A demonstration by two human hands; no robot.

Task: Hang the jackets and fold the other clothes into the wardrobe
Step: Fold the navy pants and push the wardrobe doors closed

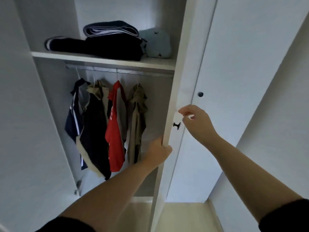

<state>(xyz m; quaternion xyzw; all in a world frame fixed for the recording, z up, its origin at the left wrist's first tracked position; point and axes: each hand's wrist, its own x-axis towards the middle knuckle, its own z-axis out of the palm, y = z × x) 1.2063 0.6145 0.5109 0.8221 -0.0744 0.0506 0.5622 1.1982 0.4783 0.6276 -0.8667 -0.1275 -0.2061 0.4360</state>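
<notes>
The white wardrobe stands open in front of me. Several jackets hang on the rail (120,72): a navy striped one (75,114), a dark and beige one (95,128), a red one (115,131) and an olive one (138,123). Folded dark clothes (103,42) and a pale blue item (157,42) lie on the upper shelf (100,59). My left hand (158,151) grips the edge of the right door (177,97). My right hand (195,121) hovers with curled fingers just right of the door's black knob (176,125), holding nothing.
The left door (25,114) is swung open at the left. A second closed door with a black knob (200,94) stands to the right, with a white wall beyond it. Pale flooring (184,215) shows below.
</notes>
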